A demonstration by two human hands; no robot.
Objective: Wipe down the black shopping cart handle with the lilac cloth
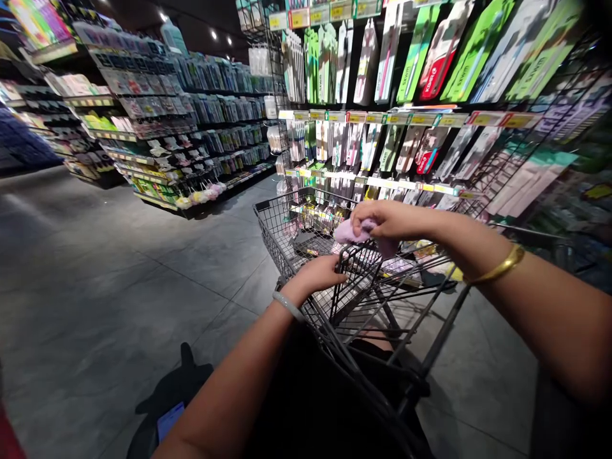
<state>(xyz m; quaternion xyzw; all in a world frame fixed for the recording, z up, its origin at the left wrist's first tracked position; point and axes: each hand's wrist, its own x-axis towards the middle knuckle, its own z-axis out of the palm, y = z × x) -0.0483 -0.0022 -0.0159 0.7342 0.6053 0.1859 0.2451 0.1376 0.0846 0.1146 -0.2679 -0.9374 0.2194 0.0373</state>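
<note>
My right hand [377, 220], with a gold bangle [500, 266] on its wrist, grips a soft lilac cloth [350, 232] above the basket of a dark wire shopping cart [277, 245]. Part of the cloth hangs below the fingers. My left hand [321, 274], wearing a pale bracelet [288, 306], lies lower and to the left, its fingers curled over the top of the cart's inner wire frame [338, 296]. Through the wires, some items show, but I cannot make out which lie in the cart.
Racks of packaged toothbrushes [415, 54] stand just beyond the cart. More stocked shelves [143, 95] are at the left across the grey floor [143, 280]. A dark object with a lit screen [169, 421] is at the lower left.
</note>
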